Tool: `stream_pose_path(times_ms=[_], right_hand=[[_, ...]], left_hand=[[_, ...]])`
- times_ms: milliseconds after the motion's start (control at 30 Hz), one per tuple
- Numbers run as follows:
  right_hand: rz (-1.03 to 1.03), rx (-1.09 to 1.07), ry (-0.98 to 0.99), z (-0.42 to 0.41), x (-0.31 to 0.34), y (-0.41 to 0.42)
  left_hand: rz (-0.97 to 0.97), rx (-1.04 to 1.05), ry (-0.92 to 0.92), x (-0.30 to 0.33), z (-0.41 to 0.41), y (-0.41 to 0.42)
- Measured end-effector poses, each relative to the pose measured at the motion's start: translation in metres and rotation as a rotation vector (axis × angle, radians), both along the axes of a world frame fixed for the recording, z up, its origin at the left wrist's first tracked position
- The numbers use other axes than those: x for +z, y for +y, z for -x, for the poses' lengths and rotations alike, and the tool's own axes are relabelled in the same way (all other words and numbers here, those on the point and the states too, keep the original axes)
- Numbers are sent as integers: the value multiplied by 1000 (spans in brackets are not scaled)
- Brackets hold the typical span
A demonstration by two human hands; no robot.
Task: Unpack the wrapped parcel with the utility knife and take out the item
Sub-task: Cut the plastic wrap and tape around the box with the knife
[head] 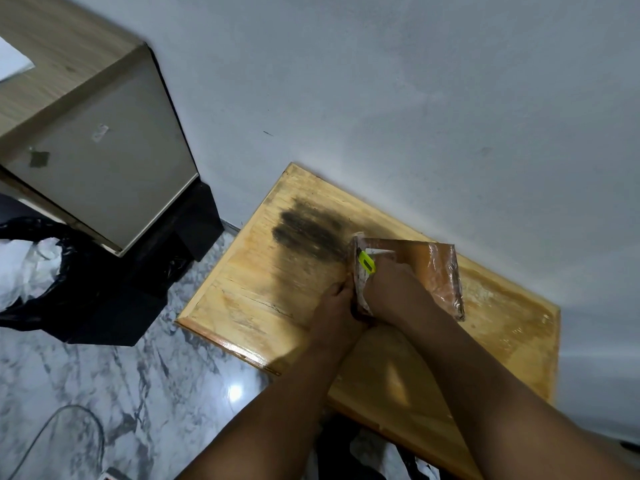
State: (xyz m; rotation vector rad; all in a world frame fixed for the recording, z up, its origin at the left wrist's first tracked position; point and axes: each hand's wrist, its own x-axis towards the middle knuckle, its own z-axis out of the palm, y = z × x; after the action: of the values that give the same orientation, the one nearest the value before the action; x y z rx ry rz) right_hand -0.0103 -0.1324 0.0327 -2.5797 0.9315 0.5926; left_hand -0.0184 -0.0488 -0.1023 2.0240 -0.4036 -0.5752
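step: slitting wrap | right hand (391, 289) grips utility knife (367, 262) | left hand (337, 303) clamps parcel (433, 268) edge, 9 o'clock side | next — draw blade along the seam, shallow

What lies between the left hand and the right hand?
In the head view, the parcel's raised edge stands between the left hand and the right hand, which holds the utility knife.

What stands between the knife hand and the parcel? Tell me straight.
Nothing visible. The right hand grips the yellow utility knife right at the left edge of the wrapped parcel, and the left hand holds that same edge. The parcel lies on the wooden table.
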Motion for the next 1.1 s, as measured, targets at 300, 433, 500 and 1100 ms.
stream_pose_path(times_ms=[300, 433, 500, 1100], right_hand=[[-48, 29, 16, 13, 3, 2], [-57, 31, 7, 23, 4, 3], [-61, 21, 2, 25, 4, 4], [-148, 6, -40, 38, 4, 1]], left_hand=[[-27, -4, 11, 0, -2, 2], [-30, -7, 14, 2, -1, 2], [-26, -2, 14, 2, -1, 2], [-13, 12, 1, -2, 0, 2]])
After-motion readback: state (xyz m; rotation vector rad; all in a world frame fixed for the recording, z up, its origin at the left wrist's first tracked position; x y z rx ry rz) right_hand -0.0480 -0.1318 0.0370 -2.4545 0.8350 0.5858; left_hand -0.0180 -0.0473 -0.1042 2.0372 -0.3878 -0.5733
